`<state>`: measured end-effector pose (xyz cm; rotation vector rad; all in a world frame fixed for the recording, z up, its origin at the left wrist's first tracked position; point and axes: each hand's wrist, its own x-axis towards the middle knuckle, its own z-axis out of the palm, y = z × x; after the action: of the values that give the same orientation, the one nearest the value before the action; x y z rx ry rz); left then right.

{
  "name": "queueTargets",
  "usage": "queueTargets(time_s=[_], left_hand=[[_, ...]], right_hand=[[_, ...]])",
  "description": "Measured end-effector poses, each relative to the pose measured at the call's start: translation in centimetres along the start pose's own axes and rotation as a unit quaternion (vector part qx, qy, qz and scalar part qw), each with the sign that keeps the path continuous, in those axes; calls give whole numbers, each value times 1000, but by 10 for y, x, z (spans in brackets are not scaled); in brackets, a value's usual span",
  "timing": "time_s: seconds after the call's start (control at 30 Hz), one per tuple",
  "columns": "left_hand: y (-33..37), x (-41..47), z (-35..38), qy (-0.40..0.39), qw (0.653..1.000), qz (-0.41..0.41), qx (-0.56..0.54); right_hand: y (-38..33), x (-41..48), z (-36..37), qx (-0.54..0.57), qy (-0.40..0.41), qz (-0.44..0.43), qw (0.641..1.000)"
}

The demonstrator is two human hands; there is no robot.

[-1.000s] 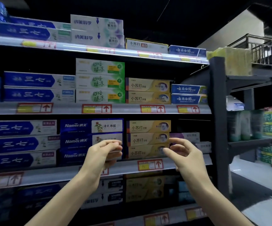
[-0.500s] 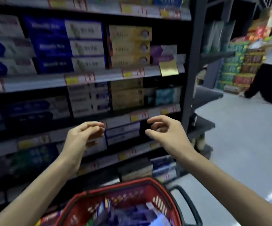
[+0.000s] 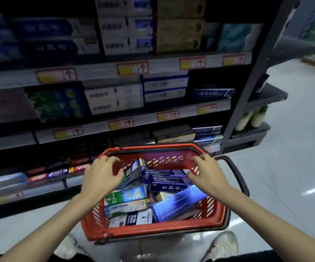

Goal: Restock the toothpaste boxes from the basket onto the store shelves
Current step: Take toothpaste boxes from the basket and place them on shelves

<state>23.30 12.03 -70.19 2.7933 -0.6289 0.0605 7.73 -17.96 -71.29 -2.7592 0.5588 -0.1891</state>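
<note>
Red basket (image 3: pixel 152 228) with white-striped walls; blue, green and white boxes (image 3: pixel 128 197).

bare arms (image 3: pixel 45 229), scuffed off-wht sneakers (image 3: pixel 223 244)

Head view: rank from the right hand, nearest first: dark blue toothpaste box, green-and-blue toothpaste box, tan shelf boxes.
1. Dark blue toothpaste box, beside the right hand.
2. Green-and-blue toothpaste box, left in red basket.
3. Tan shelf boxes, up top.
</note>
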Motion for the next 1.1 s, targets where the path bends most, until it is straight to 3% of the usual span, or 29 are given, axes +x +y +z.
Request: queueTargets(time_s=[0.17,0.3,0.47,0.7,1.1], left_hand=[[-45,-25,52,-74,992,18,100],[-66,-39,70,-86,974,91,190],[-67,-47,67,-118,949,79,281],[-107,-65,58,-78,959,46,268],[-198,-113,29,-80,966,-43,243]], right_hand=[[39,-17,45,-150,11,-23,988],[48,-16,56,-145,-5,-15,989],[48,-12,59,-109,28,-17,994],[18,5,79,-105,24,-60,992],[-73,32,123,-39,39,-148,987]])
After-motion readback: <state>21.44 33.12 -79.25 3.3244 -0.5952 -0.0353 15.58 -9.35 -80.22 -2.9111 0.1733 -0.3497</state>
